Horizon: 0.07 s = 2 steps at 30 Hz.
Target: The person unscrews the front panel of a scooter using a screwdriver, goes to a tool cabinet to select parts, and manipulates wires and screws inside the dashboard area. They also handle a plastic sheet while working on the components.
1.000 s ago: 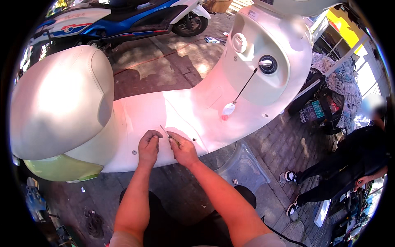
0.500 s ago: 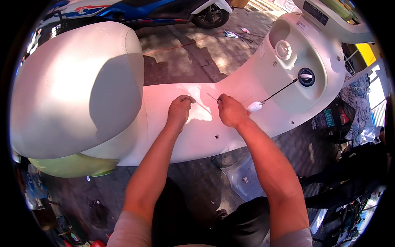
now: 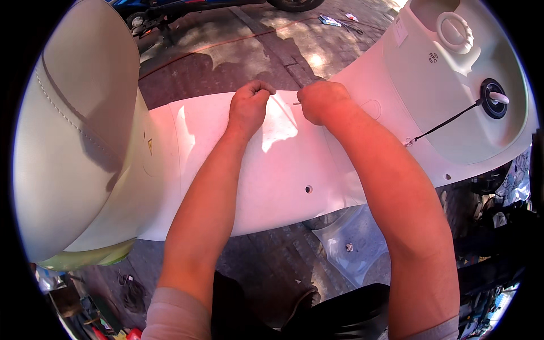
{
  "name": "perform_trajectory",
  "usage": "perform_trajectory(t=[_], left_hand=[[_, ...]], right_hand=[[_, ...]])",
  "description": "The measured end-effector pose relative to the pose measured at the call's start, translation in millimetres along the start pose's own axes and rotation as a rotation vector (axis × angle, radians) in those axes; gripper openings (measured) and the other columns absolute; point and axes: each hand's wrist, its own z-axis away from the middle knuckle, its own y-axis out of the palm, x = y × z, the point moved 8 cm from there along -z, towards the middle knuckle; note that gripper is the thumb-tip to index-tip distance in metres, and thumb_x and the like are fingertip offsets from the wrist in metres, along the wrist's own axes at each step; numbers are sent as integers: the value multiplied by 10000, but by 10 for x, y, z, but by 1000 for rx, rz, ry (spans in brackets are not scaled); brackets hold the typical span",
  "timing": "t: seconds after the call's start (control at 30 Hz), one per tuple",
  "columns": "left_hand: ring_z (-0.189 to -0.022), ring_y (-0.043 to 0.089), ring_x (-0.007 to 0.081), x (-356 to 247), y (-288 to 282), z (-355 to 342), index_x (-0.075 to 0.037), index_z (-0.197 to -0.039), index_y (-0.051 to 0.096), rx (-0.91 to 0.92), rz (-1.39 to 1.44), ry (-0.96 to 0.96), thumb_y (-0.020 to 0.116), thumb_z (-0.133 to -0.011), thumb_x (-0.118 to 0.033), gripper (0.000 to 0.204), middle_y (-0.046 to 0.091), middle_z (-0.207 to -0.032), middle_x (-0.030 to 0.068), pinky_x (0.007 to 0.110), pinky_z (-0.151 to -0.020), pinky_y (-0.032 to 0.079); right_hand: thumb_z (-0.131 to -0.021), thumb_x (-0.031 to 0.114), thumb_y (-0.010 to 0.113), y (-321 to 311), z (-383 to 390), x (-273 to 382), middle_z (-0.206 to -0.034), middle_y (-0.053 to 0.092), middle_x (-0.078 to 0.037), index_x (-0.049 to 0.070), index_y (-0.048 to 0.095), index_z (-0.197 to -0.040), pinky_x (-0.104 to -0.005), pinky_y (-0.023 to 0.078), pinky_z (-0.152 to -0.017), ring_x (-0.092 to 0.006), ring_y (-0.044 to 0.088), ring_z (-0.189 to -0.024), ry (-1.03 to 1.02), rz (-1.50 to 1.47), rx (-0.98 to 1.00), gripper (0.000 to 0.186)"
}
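Observation:
Both my hands are over the far part of a white scooter's floorboard (image 3: pixel 272 192). My left hand (image 3: pixel 247 110) is closed, thumb and finger pinched together near the far edge; whatever lies between them is too small to make out. To its right, my right hand (image 3: pixel 324 102) is also closed, and the tip of a thin metal piece (image 3: pixel 297 103) sticks out from its fingers toward the left. The rest of that piece is hidden by the hand. A dark screw hole (image 3: pixel 309 189) shows in the floorboard nearer to me.
The scooter's seat (image 3: pixel 68 113) rises at the left, its front panel (image 3: pixel 419 79) at the right. A key (image 3: pixel 497 98) sits in the lock there, with a black strap (image 3: pixel 453 120) hanging from it. Below the floorboard lies a clear plastic sheet (image 3: pixel 354 241) with a small part on it.
The view has moved closer to the floorboard. My hands have shifted toward its far edge, the right one most. The white fob on the strap has gone behind my right arm.

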Motion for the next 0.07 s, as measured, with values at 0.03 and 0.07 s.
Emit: perform_trajectory(t=[0.03, 0.07], left_hand=[[-772, 494, 65, 23, -25, -31, -50, -1006, 753, -3, 5, 48, 554, -900, -70, 226, 611, -839, -14, 227, -700, 397], [-769, 491, 65, 50, -34, -46, -47, -1003, 751, -5, 10, 96, 558, -901, -73, 220, 603, -825, -21, 225, -699, 397]], right_hand=[[-957, 183, 664, -1, -43, 11, -1260, 755, -94, 153, 782, -1200, -371, 593, -896, -248, 720, -1176, -8, -18, 11, 272], [-961, 189, 665, 2, -77, 20, -1257, 755, -100, 155, 779, -1209, -369, 592, -900, -262, 717, -1184, -15, -36, 21, 276]])
